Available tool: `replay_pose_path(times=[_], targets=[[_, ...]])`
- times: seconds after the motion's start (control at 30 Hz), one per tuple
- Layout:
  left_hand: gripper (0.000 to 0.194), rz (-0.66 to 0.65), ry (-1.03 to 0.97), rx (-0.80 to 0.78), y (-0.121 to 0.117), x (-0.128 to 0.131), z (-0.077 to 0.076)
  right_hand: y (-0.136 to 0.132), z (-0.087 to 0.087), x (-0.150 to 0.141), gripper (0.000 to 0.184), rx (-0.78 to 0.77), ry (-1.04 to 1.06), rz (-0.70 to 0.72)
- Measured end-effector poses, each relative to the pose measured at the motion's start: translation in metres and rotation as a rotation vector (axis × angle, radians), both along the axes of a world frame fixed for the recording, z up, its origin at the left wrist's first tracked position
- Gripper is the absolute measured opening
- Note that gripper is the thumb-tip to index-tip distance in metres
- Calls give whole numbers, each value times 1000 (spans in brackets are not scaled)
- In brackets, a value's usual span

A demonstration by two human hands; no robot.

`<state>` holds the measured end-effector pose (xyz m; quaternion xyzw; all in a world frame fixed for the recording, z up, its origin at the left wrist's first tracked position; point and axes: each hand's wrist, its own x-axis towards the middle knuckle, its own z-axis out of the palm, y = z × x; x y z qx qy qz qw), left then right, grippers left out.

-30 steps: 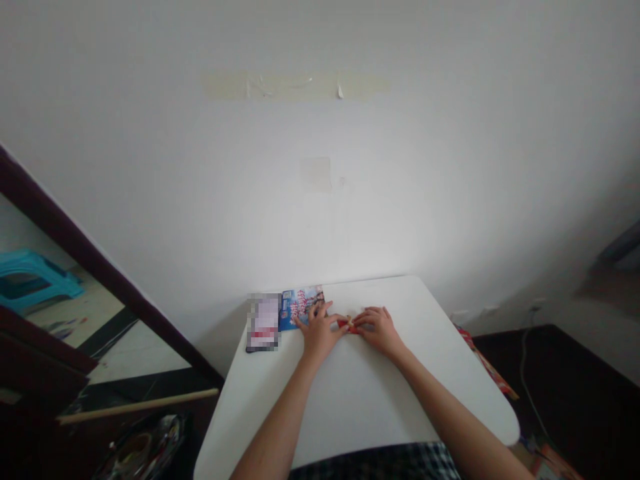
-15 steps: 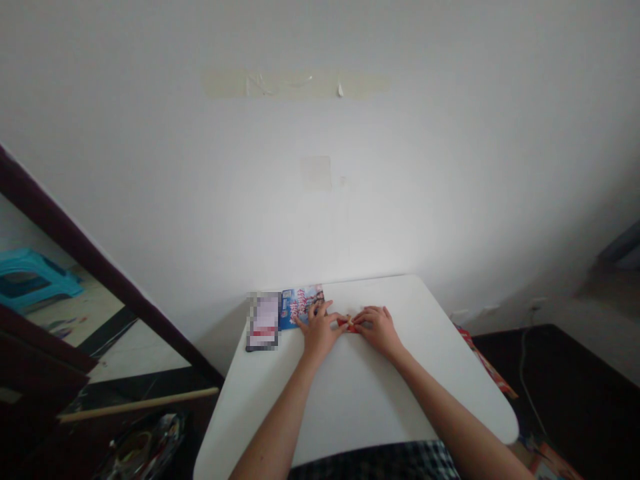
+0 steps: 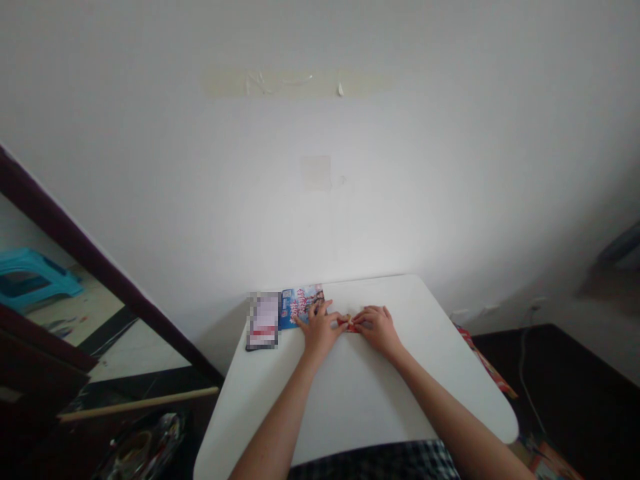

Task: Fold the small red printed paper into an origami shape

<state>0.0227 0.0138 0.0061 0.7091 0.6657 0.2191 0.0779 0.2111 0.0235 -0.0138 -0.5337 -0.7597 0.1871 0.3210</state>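
A small red piece with a pale, cream-coloured part (image 3: 352, 327) lies low over the white table (image 3: 360, 393), between my two hands. It looks like printed paper, but my fingers cover much of it. My left hand (image 3: 320, 331) pinches its left end between thumb and forefinger, the other fingers spread. On the other side, the fingertips of my right hand (image 3: 379, 329) press together on its right end. Behind my left fingers lies a blue printed leaflet (image 3: 295, 308) with pink and white lettering, partly hidden by that hand.
Left of the leaflet rests a dark-edged, phone-like object (image 3: 264, 323), its face blurred. The table backs against a white wall (image 3: 425, 167). A mirror with a dark frame (image 3: 115, 263) leans at the left, with a wooden stick (image 3: 140, 404) and a dark bag (image 3: 143, 447) below.
Both hands stay in almost the same place around the small red piece. Only slight finger movement shows; the leaflet and phone-like object have not moved.
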Motion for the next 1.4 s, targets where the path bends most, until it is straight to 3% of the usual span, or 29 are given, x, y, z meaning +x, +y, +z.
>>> replay_pose_path(times=[0.7,1.03,1.4], targets=[[21,-29,-81,43,-4,-8,-3,-4,1,-1,13,63,-83,29],[18,-17,-51,6,-4,-8,-2,-2,0,-1,13,60,-75,32],[13,-100,32,6,-2,-13,-3,-3,0,0,13,38,-68,33]])
